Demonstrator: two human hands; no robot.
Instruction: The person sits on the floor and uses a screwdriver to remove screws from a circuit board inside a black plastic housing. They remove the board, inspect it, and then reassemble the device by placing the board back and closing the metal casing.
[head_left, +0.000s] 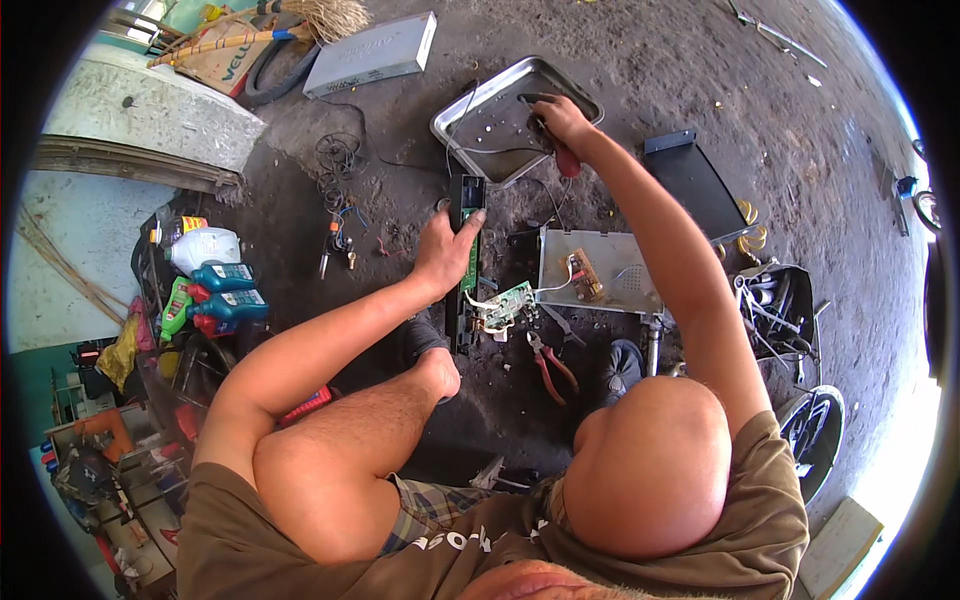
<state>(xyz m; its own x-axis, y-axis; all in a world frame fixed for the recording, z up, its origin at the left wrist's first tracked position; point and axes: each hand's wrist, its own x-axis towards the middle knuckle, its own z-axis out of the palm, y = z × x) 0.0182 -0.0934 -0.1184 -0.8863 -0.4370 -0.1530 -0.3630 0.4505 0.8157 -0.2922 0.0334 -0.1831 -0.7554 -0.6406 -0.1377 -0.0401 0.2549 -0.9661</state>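
My left hand [445, 248] is closed around a long black plastic panel [462, 325] with a green circuit board along it. Its upper end lies near the tray's lower edge. A second small circuit board [508, 305] hangs by white wires beside the panel's lower end. Farther off, my right hand [562, 122] is closed on a red-handled tool [567, 162] over the right side of a shallow metal tray [445, 128]. The tool's dark tip points left; its exact kind is hard to make out. Small bits and thin black cord lie in the tray.
Red-handled cutters [553, 370] lie between my feet. A metal chassis plate [630, 282] carries a brown circuit board [584, 274]. Behind it is a black cover [695, 185]; a bin of metal parts [780, 310] stands right. Bottles [225, 277] and tangled wires [337, 155] are left, a silver case [370, 55] far.
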